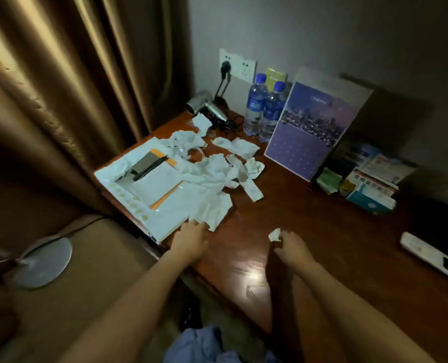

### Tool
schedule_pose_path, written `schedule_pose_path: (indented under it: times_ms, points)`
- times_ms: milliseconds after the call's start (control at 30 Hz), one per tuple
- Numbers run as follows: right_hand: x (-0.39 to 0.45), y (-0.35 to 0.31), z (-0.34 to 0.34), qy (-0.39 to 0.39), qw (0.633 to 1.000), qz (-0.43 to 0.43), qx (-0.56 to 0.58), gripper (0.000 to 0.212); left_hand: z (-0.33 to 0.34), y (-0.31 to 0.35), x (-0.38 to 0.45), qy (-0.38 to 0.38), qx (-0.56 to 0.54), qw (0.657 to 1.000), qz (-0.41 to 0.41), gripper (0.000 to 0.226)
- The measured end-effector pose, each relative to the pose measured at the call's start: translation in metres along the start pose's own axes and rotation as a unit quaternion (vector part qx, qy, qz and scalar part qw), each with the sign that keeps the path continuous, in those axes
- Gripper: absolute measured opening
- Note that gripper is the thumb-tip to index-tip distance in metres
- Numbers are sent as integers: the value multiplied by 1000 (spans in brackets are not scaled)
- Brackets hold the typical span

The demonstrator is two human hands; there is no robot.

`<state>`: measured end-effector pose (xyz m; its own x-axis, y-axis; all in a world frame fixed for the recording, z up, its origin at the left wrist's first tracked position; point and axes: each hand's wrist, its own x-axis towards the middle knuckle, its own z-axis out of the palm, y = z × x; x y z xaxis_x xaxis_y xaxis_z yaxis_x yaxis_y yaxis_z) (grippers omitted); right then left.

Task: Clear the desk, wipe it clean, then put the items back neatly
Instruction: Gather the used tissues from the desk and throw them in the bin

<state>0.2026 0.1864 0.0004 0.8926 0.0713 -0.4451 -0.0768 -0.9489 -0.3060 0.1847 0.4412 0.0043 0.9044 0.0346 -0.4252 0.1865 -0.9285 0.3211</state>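
Frankly, no label reads clearly — left hand [191, 238] touches crumpled tissues [212, 210], fingers relaxed; right hand [292, 247] pinches a paper scrap [274, 235].

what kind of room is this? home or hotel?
Probably a hotel room, though not certain. Clues on the wooden desk: two sealed water bottles by a plugged-in hair dryer, a standing display card, and a rack of brochures. Heavy curtains close off the left.

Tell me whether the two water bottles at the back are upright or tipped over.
Upright. Both water bottles stand side by side on the desk with their blue caps on top, next to the purple calendar.
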Motion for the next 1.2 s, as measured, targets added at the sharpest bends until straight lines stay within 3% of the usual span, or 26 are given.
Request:
schedule_pose_path:
  times_ms: [167,267,400,567,767,867,967,1100,1200]
  points:
    - [19,-26,15,11,991,123,50,52,-14,-35,43,5,34,999,18,51]
    - [33,-36,23,4,988,148,51,56,-23,-49,61,4,75,997,31,62]
    - [54,-54,34,7,987,151,46,47,-30,-65,82,-37,49,998,25,77]
    - [84,-77,37,39,993,99,55,14,-29,-63,97,-54,-34,996,68,80]
    - [128,-94,11,91,990,69,84,36,-25,-44,122,-131,8,976,175,75]
    - [148,-88,4,108,986,78,97,55,-24,-32,134,-149,38,974,169,75]
    - [165,-84,5,68,989,76,105,72,-19,-20,143,-163,65,970,170,68]
    - [176,-77,10,65,993,69,74,58,-15,-12,152,-144,66,970,185,41]
    - [181,-71,4,63,992,63,85,38,-19,-6,158,-87,31,968,232,30]
